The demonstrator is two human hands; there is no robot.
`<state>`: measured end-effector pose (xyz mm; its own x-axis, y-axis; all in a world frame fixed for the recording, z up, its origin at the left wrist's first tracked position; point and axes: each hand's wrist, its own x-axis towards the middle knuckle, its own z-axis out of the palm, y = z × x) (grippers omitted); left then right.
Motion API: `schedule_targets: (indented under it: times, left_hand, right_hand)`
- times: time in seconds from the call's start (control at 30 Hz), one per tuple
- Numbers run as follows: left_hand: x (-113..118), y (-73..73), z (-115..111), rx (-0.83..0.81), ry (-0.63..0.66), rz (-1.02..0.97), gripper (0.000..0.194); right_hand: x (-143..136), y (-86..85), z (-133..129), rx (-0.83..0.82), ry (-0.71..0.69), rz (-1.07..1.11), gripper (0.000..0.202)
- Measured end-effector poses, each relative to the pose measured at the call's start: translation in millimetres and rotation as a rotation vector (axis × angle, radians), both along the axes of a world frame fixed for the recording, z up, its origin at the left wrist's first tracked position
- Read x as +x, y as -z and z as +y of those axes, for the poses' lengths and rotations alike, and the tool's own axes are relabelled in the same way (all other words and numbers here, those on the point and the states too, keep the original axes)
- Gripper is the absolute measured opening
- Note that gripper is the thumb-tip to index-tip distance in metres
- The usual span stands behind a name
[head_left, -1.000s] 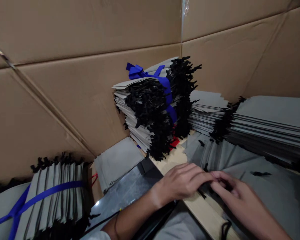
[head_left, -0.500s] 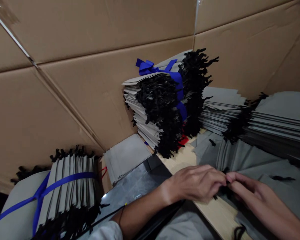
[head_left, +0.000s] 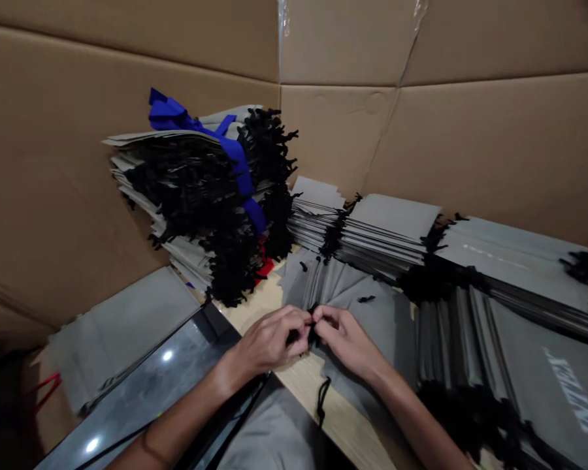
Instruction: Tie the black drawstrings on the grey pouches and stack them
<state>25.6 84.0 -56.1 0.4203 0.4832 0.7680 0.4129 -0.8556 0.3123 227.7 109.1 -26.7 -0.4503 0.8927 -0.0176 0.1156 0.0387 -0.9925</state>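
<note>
Grey bag (head_left: 529, 352) reads "INTEX", white. My left hand (head_left: 274, 336) and right hand (head_left: 347, 339) pinch black cord (head_left: 314, 334).

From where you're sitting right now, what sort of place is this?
Probably a small packing or finishing corner: tall brown cardboard walls, bundled grey fabric pouches with black cords, tied with blue ribbon, and a pale wooden tabletop.

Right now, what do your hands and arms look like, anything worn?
Left hand and right hand: gloveless, no rings or watch visible. Both forearms show no sleeve. A thin dark line crosses the left forearm low in view; band or crease, can't tell.
</note>
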Motion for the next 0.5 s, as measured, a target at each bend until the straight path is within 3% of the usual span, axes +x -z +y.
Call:
schedule_targets:
  times: [0.23, 0.5]
  left_hand:
    - [7.2, -11.7, -1.0, -0.028, -0.013, -0.122, 0.035]
    - [21.1, -7.4, -0.2, -0.133, -0.083, -0.357, 0.038]
  right_hand:
    - [-2.1, 3.1, 2.7, -0.177, -0.002, 0.151, 0.019]
    - [-9.4, 8.5, 0.8, -0.298, 0.049, 0.325, 0.024]
